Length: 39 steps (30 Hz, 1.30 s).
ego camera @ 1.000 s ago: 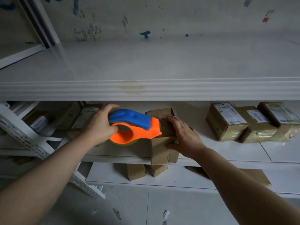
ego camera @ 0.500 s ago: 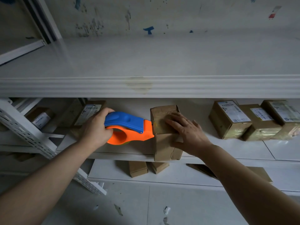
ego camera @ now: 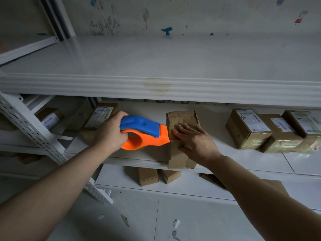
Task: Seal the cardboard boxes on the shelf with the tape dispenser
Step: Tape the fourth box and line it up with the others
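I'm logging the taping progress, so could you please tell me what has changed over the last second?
The tape dispenser drew back leftward from over the box to its left edge, and the right hand slid up flat onto its top. The left hand kept gripping the dispenser; the labelled boxes stayed.

A bare stretch of the middle shelf (ego camera: pixel 213 126) is lying open between the box (ego camera: pixel 180 117) at its near edge and three labelled boxes (ego camera: pixel 248 127), which are crowding the right end and touching one another. The upper shelf (ego camera: pixel 156 87) is overhanging all of it, giving only a low slot for reaching far in. Left of the box, the dispenser (ego camera: pixel 142 134) is filling the gap, its nose against the box. Farther left, another labelled box (ego camera: pixel 101 113) and the perforated post (ego camera: pixel 29 129) are closing off that side.
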Each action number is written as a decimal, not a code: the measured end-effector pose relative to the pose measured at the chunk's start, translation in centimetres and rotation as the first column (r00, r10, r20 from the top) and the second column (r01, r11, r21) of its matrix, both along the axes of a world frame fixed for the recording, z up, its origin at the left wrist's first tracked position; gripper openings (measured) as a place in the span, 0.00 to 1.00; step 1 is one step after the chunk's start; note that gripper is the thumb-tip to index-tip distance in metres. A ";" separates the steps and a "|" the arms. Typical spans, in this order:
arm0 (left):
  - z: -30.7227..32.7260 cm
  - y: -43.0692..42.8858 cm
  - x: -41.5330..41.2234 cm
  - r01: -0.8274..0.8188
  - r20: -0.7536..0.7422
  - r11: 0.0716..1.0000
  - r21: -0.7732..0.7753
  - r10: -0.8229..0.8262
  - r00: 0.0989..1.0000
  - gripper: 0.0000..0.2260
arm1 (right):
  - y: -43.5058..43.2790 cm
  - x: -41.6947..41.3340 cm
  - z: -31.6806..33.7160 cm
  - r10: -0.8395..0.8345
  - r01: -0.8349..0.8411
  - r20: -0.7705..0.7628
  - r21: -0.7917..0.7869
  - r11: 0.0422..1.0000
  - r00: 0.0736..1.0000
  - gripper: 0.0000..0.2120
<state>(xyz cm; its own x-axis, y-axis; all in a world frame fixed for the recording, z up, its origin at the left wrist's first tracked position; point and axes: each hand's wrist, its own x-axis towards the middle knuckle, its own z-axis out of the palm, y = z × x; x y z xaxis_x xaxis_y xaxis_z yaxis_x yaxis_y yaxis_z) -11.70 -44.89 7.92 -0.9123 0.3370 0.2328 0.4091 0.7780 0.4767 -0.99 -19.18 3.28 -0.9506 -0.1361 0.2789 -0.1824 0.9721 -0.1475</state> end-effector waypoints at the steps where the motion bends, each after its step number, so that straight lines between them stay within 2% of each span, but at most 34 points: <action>1: -0.4 -0.1 0.1 -0.004 0.021 1.000 0.019 0.004 1.000 0.22 | -0.2 0.0 0.5 -0.001 0.001 0.028 0.002 1.000 1.000 0.29; 4: -1.4 -0.5 0.4 -0.020 0.056 0.998 0.058 0.017 0.998 0.22 | -1.3 -0.5 1.7 -0.066 0.066 -0.031 -0.005 0.998 0.997 0.29; 6: -1.9 -0.7 0.6 -0.040 0.068 0.997 0.068 0.036 0.997 0.23 | -2.0 -0.7 1.8 -0.141 0.144 -0.084 0.032 0.989 0.986 0.24; 9: -1.9 -0.7 0.7 -0.056 0.051 0.996 0.076 0.052 0.997 0.23 | -1.9 -0.6 1.1 -0.168 0.181 -0.190 0.056 0.982 0.967 0.18; 11: -1.5 -0.3 0.5 -0.048 0.028 0.996 0.071 0.046 0.999 0.24 | -1.3 -0.5 0.7 -0.168 0.172 -0.260 -0.006 0.985 0.951 0.17; 13: -0.8 0.2 0.3 -0.033 0.004 0.995 0.090 0.033 0.999 0.25 | -0.7 0.0 0.8 -0.240 0.192 -0.268 -0.194 0.962 0.933 0.15; 15: 0.2 1.3 0.5 -0.010 -0.044 0.991 0.132 0.016 0.999 0.25 | 0.1 0.4 1.2 -0.374 0.230 -0.215 -0.493 0.839 0.902 0.12; 17: 1.3 3.0 1.1 0.017 -0.068 0.991 0.136 -0.008 0.998 0.24 | 1.2 1.2 1.1 -0.440 0.227 -0.104 -0.739 0.635 0.892 0.12; 19: 2.0 5.0 2.3 0.065 -0.074 0.993 0.100 -0.058 0.996 0.23 | 2.4 2.3 -0.3 -0.427 0.241 0.014 -0.842 0.483 0.904 0.13; 20: 2.1 5.8 2.8 0.086 -0.089 0.995 0.050 -0.081 0.993 0.24 | 2.9 3.1 -1.3 -0.410 0.266 0.066 -0.851 0.453 0.910 0.13; 22: 1.9 7.5 4.1 0.136 -0.103 0.986 -0.097 -0.145 0.984 0.26 | 3.9 5.1 -3.8 -0.387 0.351 0.168 -0.808 0.474 0.907 0.12; 24: 0.8 9.2 5.4 0.204 -0.067 0.954 -0.220 -0.223 0.972 0.28 | 4.7 6.7 -6.0 -0.386 0.449 0.264 -0.713 0.539 0.884 0.12; 26: -0.6 10.7 6.6 0.260 0.000 0.936 -0.238 -0.267 0.964 0.28 | 5.2 7.3 -7.2 -0.404 0.498 0.298 -0.606 0.620 0.865 0.11; 28: -1.3 11.5 6.7 0.268 0.037 0.947 -0.179 -0.266 0.963 0.27 | 5.2 7.1 -7.8 -0.397 0.478 0.267 -0.539 0.694 0.878 0.11; 30: -1.3 12.0 5.9 0.258 0.021 0.950 -0.177 -0.258 0.966 0.28 | 5.1 6.6 -8.0 -0.414 0.469 0.232 -0.557 0.686 0.880 0.10; 32: -1.0 12.3 5.0 0.245 -0.028 0.939 -0.242 -0.259 0.965 0.28 | 5.1 6.3 -8.0 -0.446 0.483 0.224 -0.605 0.633 0.866 0.08; 34: -0.8 12.2 4.0 0.206 -0.058 0.935 -0.288 -0.232 0.971 0.27 | 5.3 6.2 -7.9 -0.446 0.477 0.214 -0.604 0.638 0.869 0.07; 39: -1.2 9.3 1.7 0.158 -0.017 0.951 -0.266 -0.168 0.986 0.28 | 5.7 6.6 -8.2 -0.466 0.508 0.237 -0.582 0.635 0.853 0.08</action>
